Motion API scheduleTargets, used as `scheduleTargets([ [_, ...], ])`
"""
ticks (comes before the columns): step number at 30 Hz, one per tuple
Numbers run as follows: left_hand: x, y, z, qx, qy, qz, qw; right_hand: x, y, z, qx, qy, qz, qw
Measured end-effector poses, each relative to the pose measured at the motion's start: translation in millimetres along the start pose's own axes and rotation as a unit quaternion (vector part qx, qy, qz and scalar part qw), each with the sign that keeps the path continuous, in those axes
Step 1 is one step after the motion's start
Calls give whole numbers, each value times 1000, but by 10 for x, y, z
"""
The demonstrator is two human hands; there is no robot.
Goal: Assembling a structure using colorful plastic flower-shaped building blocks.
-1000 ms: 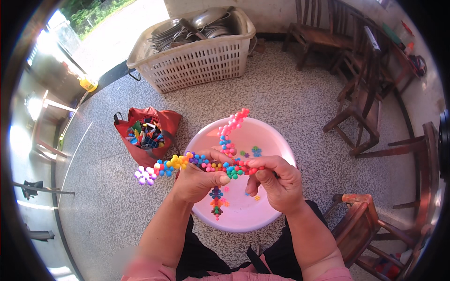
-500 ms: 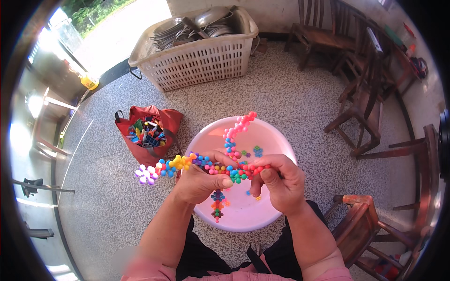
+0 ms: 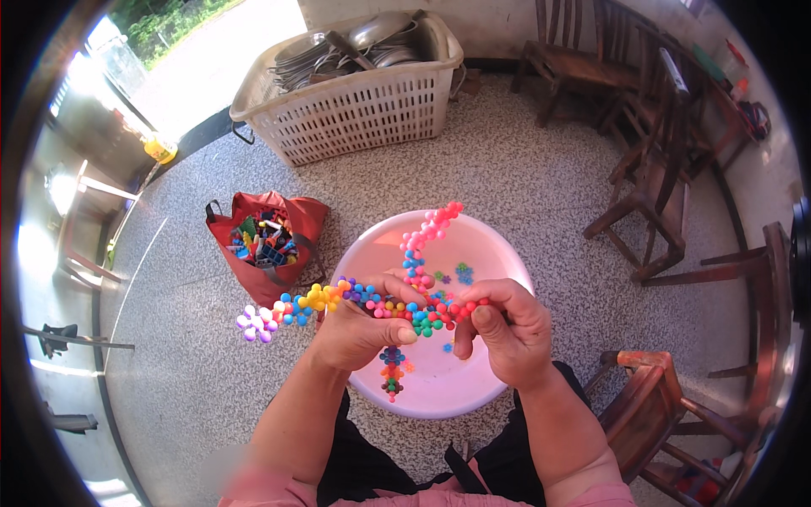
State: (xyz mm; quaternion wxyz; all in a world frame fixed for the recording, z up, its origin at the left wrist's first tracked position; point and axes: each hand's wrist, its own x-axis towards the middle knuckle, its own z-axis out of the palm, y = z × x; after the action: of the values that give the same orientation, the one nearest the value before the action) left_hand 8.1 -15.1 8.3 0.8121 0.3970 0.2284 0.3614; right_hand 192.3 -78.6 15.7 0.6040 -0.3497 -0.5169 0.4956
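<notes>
Over a pink basin (image 3: pixel 473 395), both my hands hold a branching chain of knobbed plastic snowflake building pieces (image 3: pixel 321 297) in many colours. My left hand (image 3: pixel 359 331) is closed round its middle, thumb on top. One arm of the chain reaches left to a white-and-purple piece, another rises to pink pieces, and a third hangs below. With thumb and forefinger my right hand (image 3: pixel 512 325) pinches the red piece (image 3: pixel 471 308) at the right end, beside a green one. Some loose pieces (image 3: pixel 464 272) lie in the basin.
A red bag (image 3: pixel 312 221) full of small coloured blocks stands left of the basin. Beyond it sits a white slotted basket (image 3: pixel 363 127) heaped with metal pans and lids. Wooden chairs (image 3: pixel 650 194) line the right side, one (image 3: pixel 646 406) close by my right knee.
The left end of the chain has dipped slightly and swung a little outward. Both hands keep their grip in nearly the same place.
</notes>
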Motion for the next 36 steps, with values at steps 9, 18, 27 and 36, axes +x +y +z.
scheduleTargets([
  [9, -16, 0, 4, -43, 26, -15, 999, -16, 1, 12, -72, 8, -39, 997],
  [18, 3, -52, 55, -83, 31, -30, 996, -11, 54, 93, -170, 55, -134, 975],
  [27, 5, -133, 46, -112, 28, -46, 992, 38, 99, 120, -201, 44, -184, 961],
  [36, 36, -121, 86, -112, 27, -47, 992, 48, 76, 119, -158, 40, -166, 972],
])
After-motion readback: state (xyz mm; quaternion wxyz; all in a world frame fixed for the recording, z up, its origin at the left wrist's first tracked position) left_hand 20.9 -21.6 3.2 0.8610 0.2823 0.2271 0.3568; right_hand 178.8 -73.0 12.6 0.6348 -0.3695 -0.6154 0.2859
